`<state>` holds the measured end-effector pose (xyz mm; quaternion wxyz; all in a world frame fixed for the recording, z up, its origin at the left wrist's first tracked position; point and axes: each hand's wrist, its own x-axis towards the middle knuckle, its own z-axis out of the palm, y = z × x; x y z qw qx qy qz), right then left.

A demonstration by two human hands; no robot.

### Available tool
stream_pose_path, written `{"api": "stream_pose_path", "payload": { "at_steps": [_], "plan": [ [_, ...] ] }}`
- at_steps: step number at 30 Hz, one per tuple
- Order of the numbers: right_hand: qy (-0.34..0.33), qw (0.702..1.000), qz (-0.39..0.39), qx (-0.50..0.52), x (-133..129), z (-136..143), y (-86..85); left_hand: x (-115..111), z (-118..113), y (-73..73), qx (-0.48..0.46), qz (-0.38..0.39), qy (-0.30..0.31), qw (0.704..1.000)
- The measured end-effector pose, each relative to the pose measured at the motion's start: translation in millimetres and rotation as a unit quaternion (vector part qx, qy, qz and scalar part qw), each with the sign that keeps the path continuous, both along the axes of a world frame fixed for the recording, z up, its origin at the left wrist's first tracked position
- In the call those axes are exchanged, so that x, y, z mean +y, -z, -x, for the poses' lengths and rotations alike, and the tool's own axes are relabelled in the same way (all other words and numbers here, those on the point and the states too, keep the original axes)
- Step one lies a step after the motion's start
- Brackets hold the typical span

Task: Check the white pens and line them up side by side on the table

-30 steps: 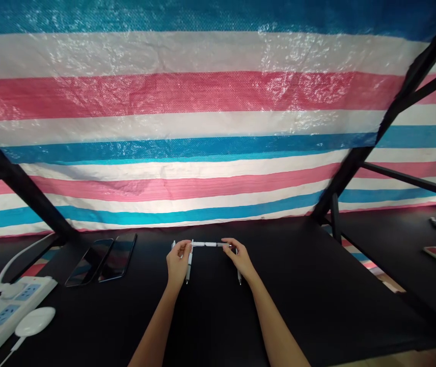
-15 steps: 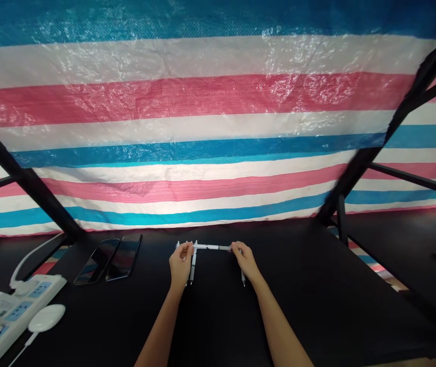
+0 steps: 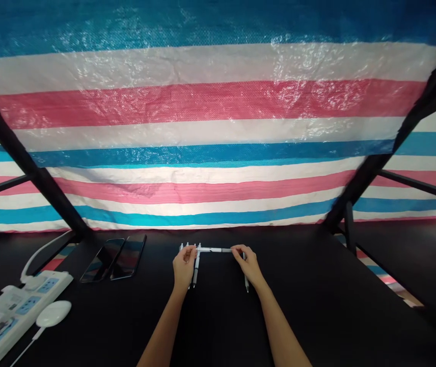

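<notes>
**Slim white pen (image 3: 213, 250) pinched at both ends**

Lower left, a boxy plastic power strip (image 3: 27, 308); then two flat, glossy phones (image 3: 128, 258) on the black desk (image 3: 218, 326). Lower centre, the left hand (image 3: 183, 269) and right hand (image 3: 251, 267) grip the pen, other pens (image 3: 196, 270) beside them. Everything sits farther right than before.

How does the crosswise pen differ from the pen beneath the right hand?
The crosswise pen runs left to right; the lower pen points its tip towards the person. The crosswise pen's barrel shows between the left hand and right hand, while the lower pen is partly hidden by the right hand. Both are slim.
</notes>
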<state>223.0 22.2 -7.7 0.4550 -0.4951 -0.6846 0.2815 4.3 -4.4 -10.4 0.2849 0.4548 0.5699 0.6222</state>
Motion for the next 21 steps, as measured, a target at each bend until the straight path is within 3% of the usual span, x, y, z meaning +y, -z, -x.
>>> {"api": "stream_pose_path", "payload": {
  "at_steps": [8,21],
  "plan": [
    [0.031,0.997,-0.023,-0.067,-1.1,1.1,1.4,-0.1,-2.6,-2.8,-0.009,-0.001,0.003,1.0],
    [0.032,0.996,-0.065,-0.054,2.2,0.2,6.5,2.0,5.4,-5.0,-0.011,-0.01,-0.016,1.0]
  ]
}}
